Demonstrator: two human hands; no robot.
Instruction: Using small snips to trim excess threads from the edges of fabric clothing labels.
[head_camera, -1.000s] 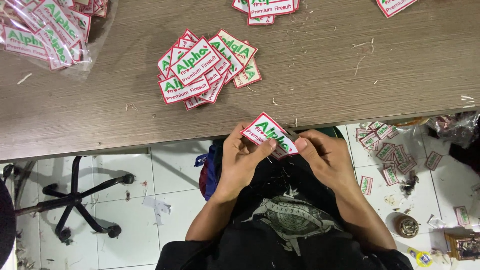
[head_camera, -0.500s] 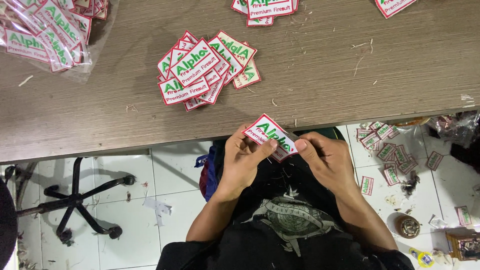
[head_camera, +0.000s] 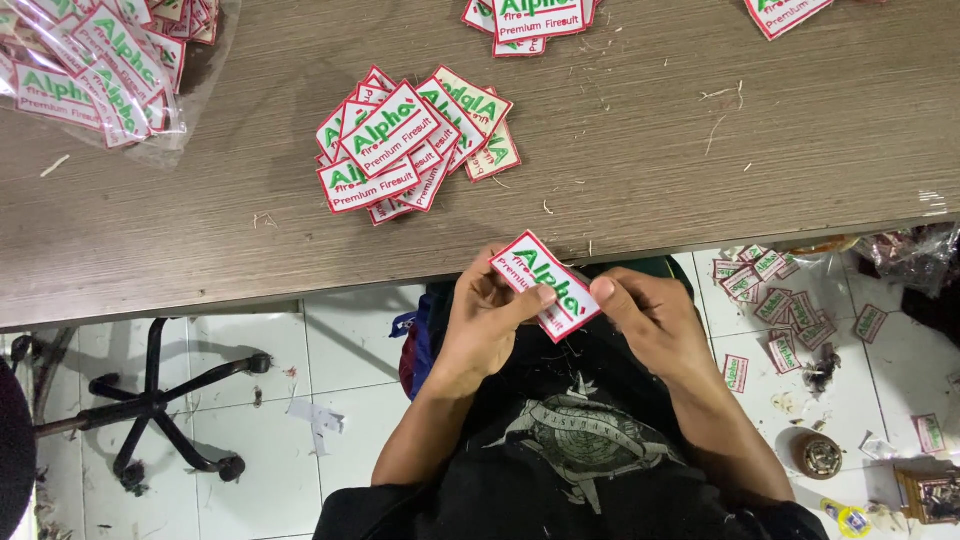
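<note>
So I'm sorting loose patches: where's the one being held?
In the head view, the embroidered patch sits low of centre, pinched between left hand and right hand, just below the wooden table's edge.

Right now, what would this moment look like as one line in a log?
left hand: holds patch | right hand: pinches same patch | patch: below table edge | patch pile: on table, untouched

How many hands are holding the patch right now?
2. The left hand pinches the patch on its left side; the right hand pinches its right side, just below the table edge.
</note>
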